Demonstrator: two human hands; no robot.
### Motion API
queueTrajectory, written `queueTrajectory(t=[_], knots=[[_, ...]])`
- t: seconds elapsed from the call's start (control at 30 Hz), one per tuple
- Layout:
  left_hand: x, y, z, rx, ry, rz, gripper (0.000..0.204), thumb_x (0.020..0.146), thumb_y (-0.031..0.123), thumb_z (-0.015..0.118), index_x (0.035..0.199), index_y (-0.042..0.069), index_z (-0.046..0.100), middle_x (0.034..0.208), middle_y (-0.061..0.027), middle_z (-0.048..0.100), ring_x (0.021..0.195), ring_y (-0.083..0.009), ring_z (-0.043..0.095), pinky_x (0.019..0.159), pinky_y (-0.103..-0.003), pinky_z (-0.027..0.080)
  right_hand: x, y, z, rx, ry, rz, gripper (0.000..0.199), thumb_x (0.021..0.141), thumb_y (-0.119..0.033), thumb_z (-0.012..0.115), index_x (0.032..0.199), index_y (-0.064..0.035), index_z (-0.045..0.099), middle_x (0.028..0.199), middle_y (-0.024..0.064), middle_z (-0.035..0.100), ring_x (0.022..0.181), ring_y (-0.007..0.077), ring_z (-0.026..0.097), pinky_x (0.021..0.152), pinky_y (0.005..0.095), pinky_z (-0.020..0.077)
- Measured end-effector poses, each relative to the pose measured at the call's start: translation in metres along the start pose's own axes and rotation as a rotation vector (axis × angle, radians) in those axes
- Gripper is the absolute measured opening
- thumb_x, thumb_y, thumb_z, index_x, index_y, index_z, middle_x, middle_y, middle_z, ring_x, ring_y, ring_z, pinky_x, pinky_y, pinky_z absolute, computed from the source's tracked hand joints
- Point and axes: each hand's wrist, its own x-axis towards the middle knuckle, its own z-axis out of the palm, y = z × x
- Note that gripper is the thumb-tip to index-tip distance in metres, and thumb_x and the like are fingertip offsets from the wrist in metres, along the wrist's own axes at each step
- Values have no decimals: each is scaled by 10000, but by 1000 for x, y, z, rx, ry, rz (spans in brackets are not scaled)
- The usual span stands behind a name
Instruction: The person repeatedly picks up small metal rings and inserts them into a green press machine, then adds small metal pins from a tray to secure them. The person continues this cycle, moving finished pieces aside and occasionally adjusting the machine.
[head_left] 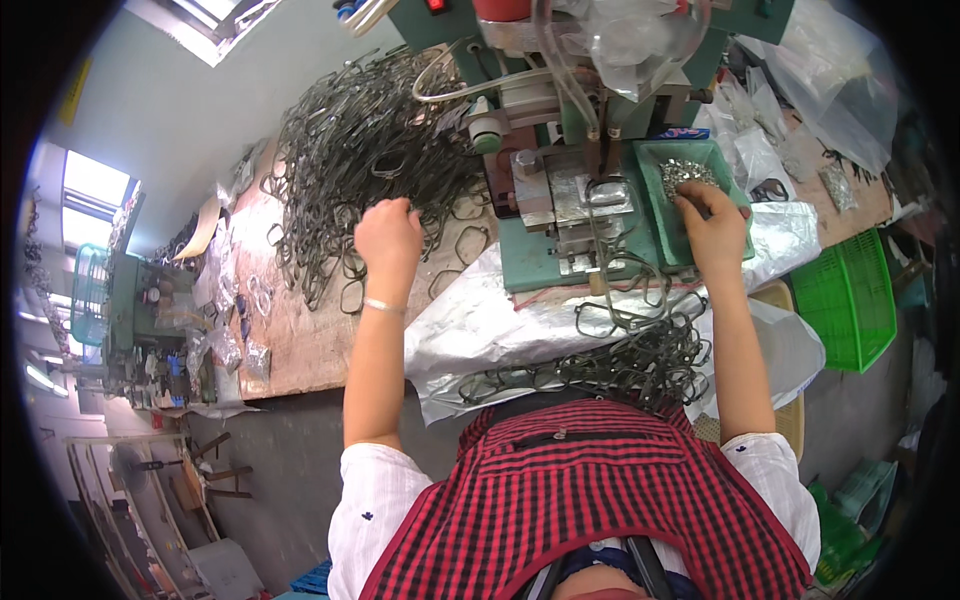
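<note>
My left hand is closed in a fist at the near edge of a big heap of dark eyeglass frames. Whatever it may hold is hidden. Over on the right, my right hand reaches into a green tray, its fingers bent and pinched beside a pile of small shiny metal parts. Anything between those fingertips is too small to make out. Between my hands stands a green bench machine with a metal fixture. More eyeglass frames lie on silver sheeting in front of it.
Clear plastic bags hang over the machine and lie at the far right. A bright green basket stands beside the table's right side. Small bagged parts lie at the left of the wooden tabletop. Another machine is farther left.
</note>
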Motion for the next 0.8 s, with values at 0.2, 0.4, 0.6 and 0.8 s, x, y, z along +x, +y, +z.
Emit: queueTrajectory(t=[0.2,0.4,0.6,0.8], knots=[[-26,-3,6,-354,243,-112,93,872,180,766,900,91,777,865,-56,664,784,-277,664,718,-406,526,-38,38,-53,-23,151,64,160,875,-34,731,1029,-33,770,937,79,742,859,176,690,813,302,526],[-18,20,-68,-1328,376,-343,107,998,117,714,966,32,658,897,-7,667,758,-57,598,641,-214,482,-28,-36,-66,274,-59,39,157,869,-40,730,1017,-16,775,977,68,753,945,149,688,879,283,520],[-7,34,-5,-1691,122,-429,114,1032,104,645,1023,22,566,969,-59,656,826,-156,677,695,-285,581,22,-94,17,670,-201,6,266,821,-40,759,1073,7,689,899,36,725,884,108,677,854,279,524],[-17,69,-40,-1783,209,-315,69,1045,47,587,1098,15,556,1081,-126,658,936,-232,703,829,-364,620,10,-94,20,588,-191,92,418,839,0,747,1228,25,593,922,17,688,875,70,605,838,238,464]])
